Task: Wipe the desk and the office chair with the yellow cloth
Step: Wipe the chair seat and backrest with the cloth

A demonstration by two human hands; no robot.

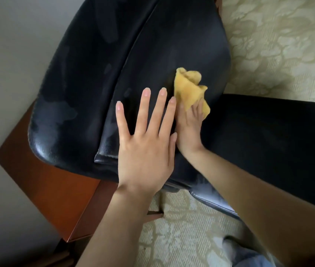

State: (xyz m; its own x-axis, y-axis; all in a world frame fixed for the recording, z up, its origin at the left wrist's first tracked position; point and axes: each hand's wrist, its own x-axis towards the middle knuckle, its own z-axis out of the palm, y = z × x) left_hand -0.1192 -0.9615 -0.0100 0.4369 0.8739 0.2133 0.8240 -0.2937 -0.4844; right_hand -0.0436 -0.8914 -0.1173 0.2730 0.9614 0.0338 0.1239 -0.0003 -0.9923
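Head view: a pale wall [8,54] fills the left of the frame, and a cream patterned carpet [278,45] shows at the upper right and along the bottom. A reddish-brown desk [46,180] pokes out at the lower left, partly covered by the chair [95,74]. The left hand [145,143] lies flat and released on the chair, fingers spread, hiding part of the right hand [188,130]. The right hand's fingers lie fairly straight on the cloth [187,89], pressing it to the chair at frame centre. The cloth is yellow and bunched; the black chair shows dull smears.
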